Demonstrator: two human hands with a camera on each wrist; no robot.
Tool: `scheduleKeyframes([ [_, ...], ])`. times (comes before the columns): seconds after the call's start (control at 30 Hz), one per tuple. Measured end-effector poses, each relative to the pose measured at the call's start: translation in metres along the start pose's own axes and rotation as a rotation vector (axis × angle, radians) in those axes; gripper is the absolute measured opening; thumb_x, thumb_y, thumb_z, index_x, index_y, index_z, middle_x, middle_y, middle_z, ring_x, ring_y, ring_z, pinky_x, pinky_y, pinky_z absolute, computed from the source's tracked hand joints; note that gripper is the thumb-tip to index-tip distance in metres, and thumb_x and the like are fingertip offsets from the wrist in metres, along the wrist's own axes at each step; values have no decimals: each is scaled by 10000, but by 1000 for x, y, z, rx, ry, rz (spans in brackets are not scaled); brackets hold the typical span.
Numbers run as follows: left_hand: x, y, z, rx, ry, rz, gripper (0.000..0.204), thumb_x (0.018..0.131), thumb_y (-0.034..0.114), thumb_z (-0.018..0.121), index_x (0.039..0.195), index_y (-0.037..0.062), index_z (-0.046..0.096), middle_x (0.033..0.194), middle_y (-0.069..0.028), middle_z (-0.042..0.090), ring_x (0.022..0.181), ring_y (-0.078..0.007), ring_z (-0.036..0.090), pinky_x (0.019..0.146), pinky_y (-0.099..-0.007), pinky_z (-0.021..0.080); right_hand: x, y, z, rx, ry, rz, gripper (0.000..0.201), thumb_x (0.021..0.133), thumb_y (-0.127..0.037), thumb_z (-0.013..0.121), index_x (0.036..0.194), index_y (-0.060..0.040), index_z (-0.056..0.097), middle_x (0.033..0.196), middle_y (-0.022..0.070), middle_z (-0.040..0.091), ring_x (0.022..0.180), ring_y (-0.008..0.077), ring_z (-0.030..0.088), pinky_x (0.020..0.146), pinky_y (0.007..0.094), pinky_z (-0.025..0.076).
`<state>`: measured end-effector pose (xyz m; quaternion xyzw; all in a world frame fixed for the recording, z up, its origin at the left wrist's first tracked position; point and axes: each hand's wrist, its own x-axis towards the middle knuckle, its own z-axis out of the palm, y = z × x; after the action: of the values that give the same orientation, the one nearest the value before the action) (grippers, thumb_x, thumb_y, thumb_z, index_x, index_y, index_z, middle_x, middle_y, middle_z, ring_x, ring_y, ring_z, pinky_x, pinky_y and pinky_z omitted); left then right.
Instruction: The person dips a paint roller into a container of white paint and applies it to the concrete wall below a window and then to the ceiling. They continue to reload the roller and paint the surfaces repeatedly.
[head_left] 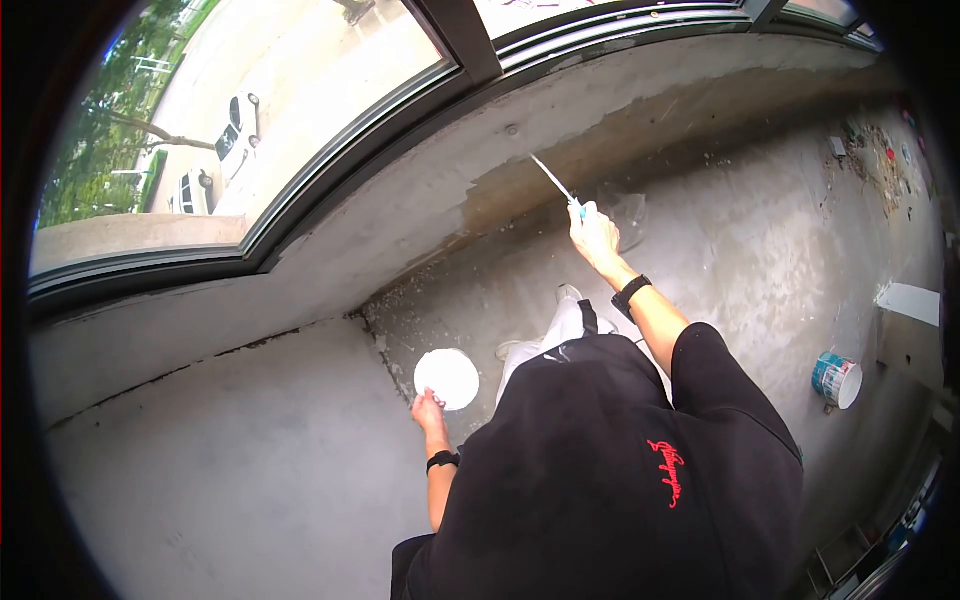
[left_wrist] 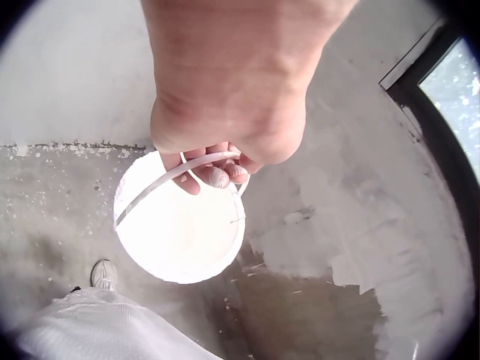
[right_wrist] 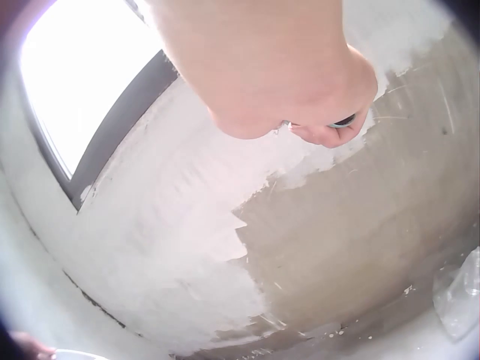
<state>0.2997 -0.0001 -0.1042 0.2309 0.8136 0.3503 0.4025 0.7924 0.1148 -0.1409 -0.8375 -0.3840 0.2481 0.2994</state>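
Observation:
By its thin pale handle [left_wrist: 154, 187], my left hand [head_left: 430, 412] holds a white bucket [head_left: 453, 376] with bright white inside. The fingers curl at the bucket's rim, and the hand's far side is hidden in the left wrist view. My right hand [head_left: 597, 238] grips a putty knife [head_left: 553, 178] with some blue at its handle; the blade appears as a thin strip, its tip overlapping the low wall [head_left: 512, 130]. In the right wrist view the blade is hidden behind the hand. Pale coating with a ragged border meets a bare brownish wall patch [right_wrist: 337, 240].
A window with a dark frame [head_left: 478, 60] runs above the wall. A blue-and-white tin [head_left: 838, 380] lies on the concrete floor at right. Debris [head_left: 880, 165] is scattered at the far right. Clear plastic [right_wrist: 461, 296] lies by the wall's foot.

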Motion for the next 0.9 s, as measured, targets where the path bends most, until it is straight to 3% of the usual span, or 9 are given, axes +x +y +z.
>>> scheduleKeyframes([
  [0.17, -4, 2, 0, -16, -16, 10, 222, 918, 168, 566, 730, 57, 524, 603, -15, 499, 486, -111, 480, 478, -276, 448, 33, 40, -38, -28, 149, 152, 449, 949, -469, 377, 926, -46, 524, 764, 242, 642, 758, 447, 625, 668, 532, 478],
  [0.3, -5, -2, 2, -1, -2, -7, 214, 919, 166, 563, 739, 53, 532, 599, -14, 496, 489, -109, 483, 476, -271, 450, 41, 47, -49, -88, 170, 152, 430, 954, -455, 369, 940, -55, 525, 775, 240, 645, 756, 439, 627, 666, 527, 483],
  [0.6, -4, -14, 1, -6, -4, -32, 225, 915, 157, 566, 723, 45, 531, 596, -20, 500, 484, -118, 491, 468, -264, 453, -6, -16, -11, -49, 17, -142, 317, 949, -367, 443, 897, -60, 506, 722, 193, 635, 681, 405, 624, 610, 500, 494],
  [0.7, -6, -13, -1, 7, 7, -16, 229, 910, 159, 571, 716, 45, 533, 601, -21, 504, 487, -122, 496, 472, -270, 460, -13, -39, 1, -67, -40, -252, 327, 953, -371, 430, 898, -57, 502, 709, 162, 636, 644, 357, 641, 580, 463, 516],
  [0.9, -7, -13, 3, 11, 32, -16, 237, 906, 167, 578, 706, 48, 532, 607, -23, 508, 489, -124, 498, 473, -273, 459, -17, -66, 6, -21, -180, -289, 331, 941, -377, 454, 901, -52, 500, 714, 170, 641, 671, 363, 647, 601, 474, 514],
])
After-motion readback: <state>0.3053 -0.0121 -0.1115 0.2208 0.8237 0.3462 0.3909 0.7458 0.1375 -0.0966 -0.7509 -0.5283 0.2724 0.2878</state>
